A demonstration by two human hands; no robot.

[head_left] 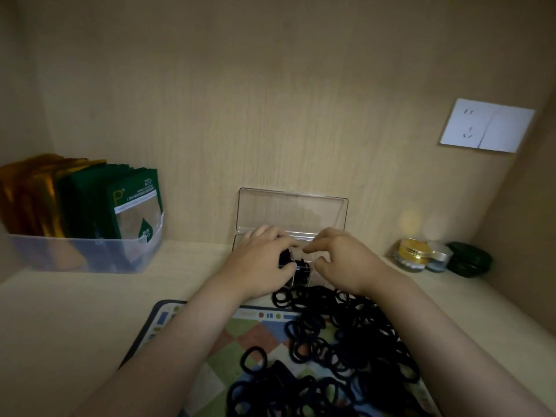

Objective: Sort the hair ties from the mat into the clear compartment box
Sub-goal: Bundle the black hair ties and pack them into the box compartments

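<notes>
A plastic bin (90,257) of packets stands at the left of the table (60,311). My left hand (258,261) curls its fingers round black hair ties (285,256) over the open clear box (291,210). My right hand (346,261) is just beside it, fingers curled, thumb and forefinger apart; I cannot tell whether it holds anything. A heap (346,341) of ties covers the mat (240,335). Jars (412,254) stand at the right.

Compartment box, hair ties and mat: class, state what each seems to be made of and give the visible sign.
The compartment box: probably hard clear plastic, glossy; the wall shows through its raised lid. The hair ties: likely soft elastic fabric, matte black; limp loops without shine. The mat: unclear, perhaps printed rubber or cloth; flat, dull, coloured checks.
</notes>
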